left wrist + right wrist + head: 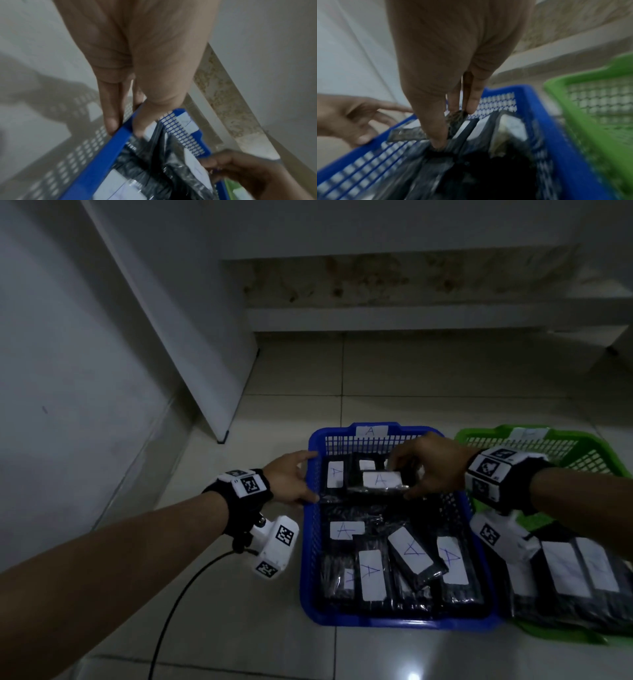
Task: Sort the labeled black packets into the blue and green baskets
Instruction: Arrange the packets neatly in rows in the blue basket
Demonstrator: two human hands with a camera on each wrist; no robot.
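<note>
The blue basket [310,559] sits on the tiled floor and holds several black packets with white "A" labels [371,575]. My right hand [407,477] hovers over its far half, pinching one black "A" packet [380,482] by its right end. In the right wrist view, thumb and fingers [453,125] close on the packet's crinkled plastic [406,135]. My left hand [310,475] grips the basket's left rim near the far corner; its thumb sits inside and its fingers outside the rim [102,152]. The green basket [479,433] stands to the right with labeled black packets [565,570].
A white wall and a leaning white panel [191,337] close off the left side. A low stained ledge [411,302] runs along the back. A black cable [178,604] trails over the floor below my left wrist. The two baskets touch side by side.
</note>
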